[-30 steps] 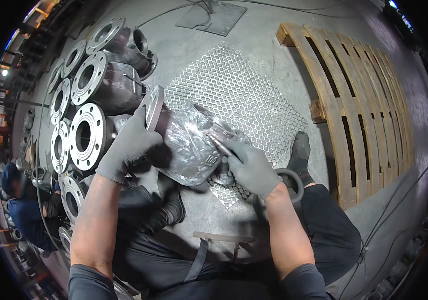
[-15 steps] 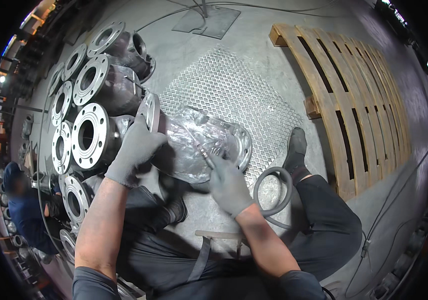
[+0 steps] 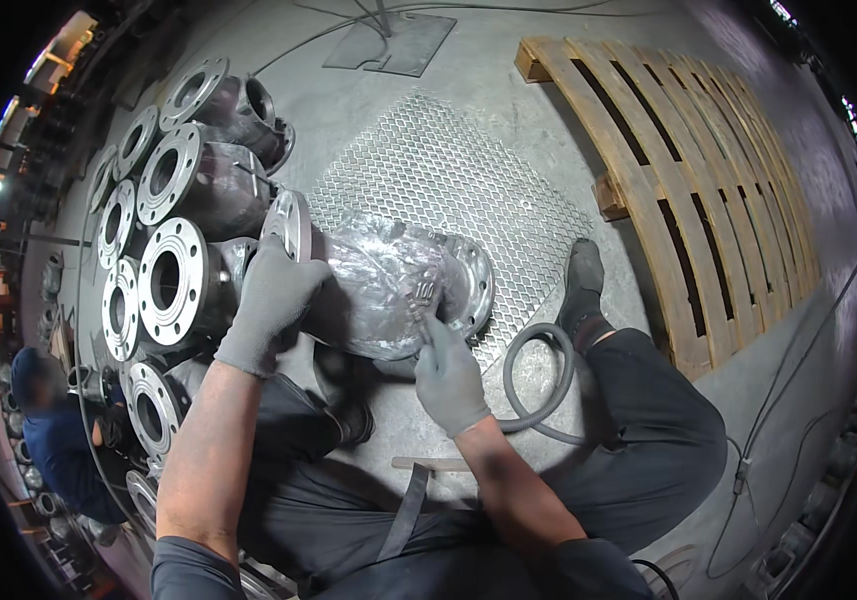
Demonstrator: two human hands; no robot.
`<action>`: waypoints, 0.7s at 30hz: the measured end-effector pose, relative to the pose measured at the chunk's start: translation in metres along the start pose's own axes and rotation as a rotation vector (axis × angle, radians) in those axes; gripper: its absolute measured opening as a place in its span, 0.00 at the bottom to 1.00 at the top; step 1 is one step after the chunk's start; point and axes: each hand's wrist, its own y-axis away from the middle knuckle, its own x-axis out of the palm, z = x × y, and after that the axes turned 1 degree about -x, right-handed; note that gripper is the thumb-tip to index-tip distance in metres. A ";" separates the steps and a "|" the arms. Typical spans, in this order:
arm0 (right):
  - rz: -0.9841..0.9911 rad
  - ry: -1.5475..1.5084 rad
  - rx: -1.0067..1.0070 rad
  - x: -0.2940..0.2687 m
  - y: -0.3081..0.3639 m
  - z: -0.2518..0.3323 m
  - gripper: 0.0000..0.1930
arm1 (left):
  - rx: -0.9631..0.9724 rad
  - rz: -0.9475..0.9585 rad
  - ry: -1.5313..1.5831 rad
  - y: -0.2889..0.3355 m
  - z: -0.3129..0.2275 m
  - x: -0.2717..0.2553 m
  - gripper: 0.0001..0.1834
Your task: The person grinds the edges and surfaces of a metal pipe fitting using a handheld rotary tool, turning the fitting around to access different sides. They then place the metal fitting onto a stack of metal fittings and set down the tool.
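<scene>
A grey metal valve body with a flange at each end lies in front of me on a diamond-mesh metal sheet. My left hand, in a grey glove, grips the near-left flange. My gloved right hand is closed around a slim metal-tipped hand tool, held over the valve body's surface. Blur hides the tool's exact kind and whether its tip touches. A grey hose loops beside the right hand.
Several flanged castings are stacked at the left. A wooden pallet lies at the right. A metal plate and cables lie at the far side. A co-worker in dark blue is at the far left.
The right hand and tool have shifted, and the tool points more upright across the valve body. The left hand keeps its grip on the flange. The whole view has moved slightly.
</scene>
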 end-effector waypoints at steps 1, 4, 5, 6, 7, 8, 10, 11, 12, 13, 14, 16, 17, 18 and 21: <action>-0.003 0.001 0.002 0.000 0.002 0.000 0.29 | 0.003 0.003 0.000 0.000 0.000 0.001 0.31; 0.037 -0.005 0.061 0.000 0.006 0.002 0.27 | 0.031 -0.008 0.069 -0.002 0.004 0.001 0.31; 0.029 0.005 0.068 -0.002 0.007 0.000 0.27 | 0.030 -0.007 0.049 -0.004 0.007 0.001 0.35; 0.018 0.018 0.077 -0.003 0.008 -0.001 0.28 | 0.031 -0.002 0.030 -0.005 0.006 0.002 0.40; 0.016 0.018 0.078 -0.002 0.007 -0.003 0.28 | 0.033 0.000 0.030 -0.004 0.005 0.002 0.40; 0.004 0.005 0.071 -0.001 0.005 -0.004 0.28 | -0.008 0.019 0.096 -0.003 0.003 0.002 0.36; -0.003 -0.017 0.061 -0.003 -0.003 0.007 0.28 | -0.054 0.031 0.155 0.003 -0.007 -0.001 0.31; 0.077 -0.030 0.052 -0.005 -0.003 0.013 0.28 | -0.057 -0.023 0.186 0.008 -0.015 0.000 0.32; 0.151 -0.039 0.042 -0.008 -0.004 0.021 0.28 | -0.055 -0.074 0.219 0.011 -0.021 0.001 0.32; 0.142 -0.017 0.017 -0.002 -0.003 0.018 0.28 | -0.051 -0.074 0.218 0.011 -0.021 0.002 0.32; 0.138 -0.019 0.017 -0.001 -0.007 0.019 0.28 | -0.049 -0.025 0.356 0.011 -0.020 0.005 0.40; 0.069 0.029 -0.066 -0.001 -0.021 0.027 0.30 | -0.050 0.019 0.486 0.011 -0.006 0.010 0.48; 0.067 0.026 -0.068 -0.002 -0.025 0.033 0.30 | 0.110 -0.090 0.357 0.008 0.007 0.014 0.40; 0.121 0.060 -0.033 -0.001 -0.029 0.041 0.27 | 0.266 -0.199 0.223 0.005 0.016 0.013 0.37; 0.145 0.086 -0.012 -0.012 -0.041 0.043 0.20 | -0.115 0.002 0.531 0.020 -0.025 0.004 0.40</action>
